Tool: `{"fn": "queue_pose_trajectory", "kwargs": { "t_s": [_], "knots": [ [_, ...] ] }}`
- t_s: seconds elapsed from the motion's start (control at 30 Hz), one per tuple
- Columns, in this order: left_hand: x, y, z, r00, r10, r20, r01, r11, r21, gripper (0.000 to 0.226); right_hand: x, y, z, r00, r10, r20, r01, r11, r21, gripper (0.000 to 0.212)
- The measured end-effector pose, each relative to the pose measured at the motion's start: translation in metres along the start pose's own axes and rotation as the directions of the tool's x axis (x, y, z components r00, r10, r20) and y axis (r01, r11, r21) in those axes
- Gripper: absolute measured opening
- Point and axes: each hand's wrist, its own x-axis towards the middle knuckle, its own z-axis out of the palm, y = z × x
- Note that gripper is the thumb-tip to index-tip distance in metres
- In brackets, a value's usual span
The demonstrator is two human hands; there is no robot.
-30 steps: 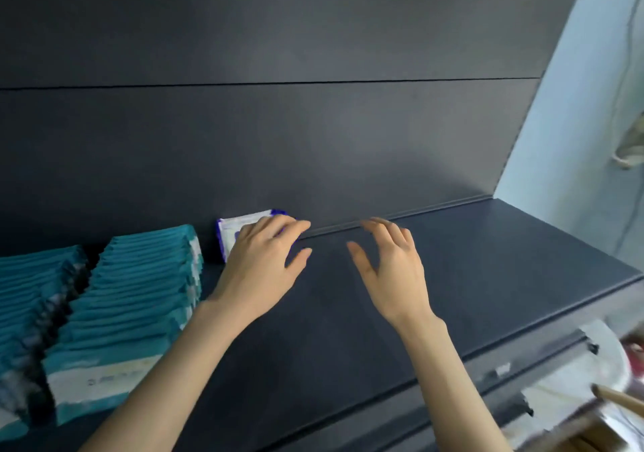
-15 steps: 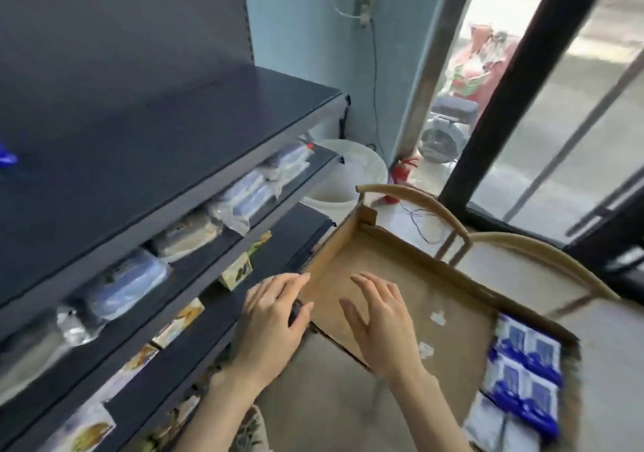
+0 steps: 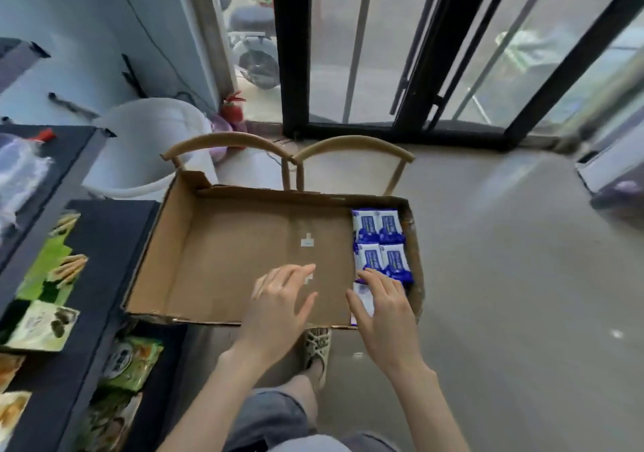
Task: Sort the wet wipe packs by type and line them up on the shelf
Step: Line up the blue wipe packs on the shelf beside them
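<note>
Head view: blue-and-white wet wipe packs (image 3: 380, 244) sit in the right end of a shallow cardboard box (image 3: 223, 253) on a wooden chair (image 3: 289, 153). Right hand (image 3: 381, 307) lies spread over the nearest packs, covering them; can't tell if it's gripping. Left hand (image 3: 278, 303) hovers empty, fingers loose. Snack shelf (image 3: 80, 312) on the left is blurry.

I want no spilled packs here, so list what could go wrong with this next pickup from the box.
1. The cardboard box appears to rest on a chair; leaning on its near edge might tip it.
2. The blue wet wipe packs lie tight together in the right corner, so the right hand may drag neighbours along.
3. The left hand hovers empty, not steadying the box.
</note>
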Motion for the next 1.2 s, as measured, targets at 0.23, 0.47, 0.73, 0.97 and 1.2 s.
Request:
{"fn": "queue_pose_trajectory", "kwargs": {
  "t_s": [0.23, 0.47, 0.73, 0.97, 1.2],
  "knots": [
    [0.098, 0.009, 0.070, 0.978, 0.031, 0.207, -0.021, 0.998, -0.054, 0.040, 0.070, 0.075, -0.003, 0.977, 0.212, -0.001, -0.212, 0.977, 0.021, 0.048],
    [0.173, -0.003, 0.150, 0.903, -0.108, 0.415, 0.151, 0.986, -0.071, 0.041, 0.148, 0.147, 0.016, 0.912, 0.364, 0.192, -0.360, 0.931, -0.053, 0.032],
    [0.233, -0.014, 0.256, 0.781, -0.248, 0.573, 0.359, 0.929, -0.088, 0.039, 0.214, 0.238, 0.062, 0.832, 0.467, 0.300, -0.458, 0.883, -0.104, 0.034],
    [0.257, -0.027, 0.362, 0.662, -0.525, 0.534, 0.668, 0.737, -0.104, 0.046, 0.245, 0.324, 0.118, 0.782, 0.497, 0.375, -0.480, 0.865, -0.144, 0.036],
    [0.264, -0.029, 0.438, 0.552, -0.783, 0.286, 0.834, 0.511, -0.210, 0.059, 0.252, 0.387, 0.161, 0.770, 0.479, 0.422, -0.465, 0.874, -0.145, 0.060]
  ]
}}
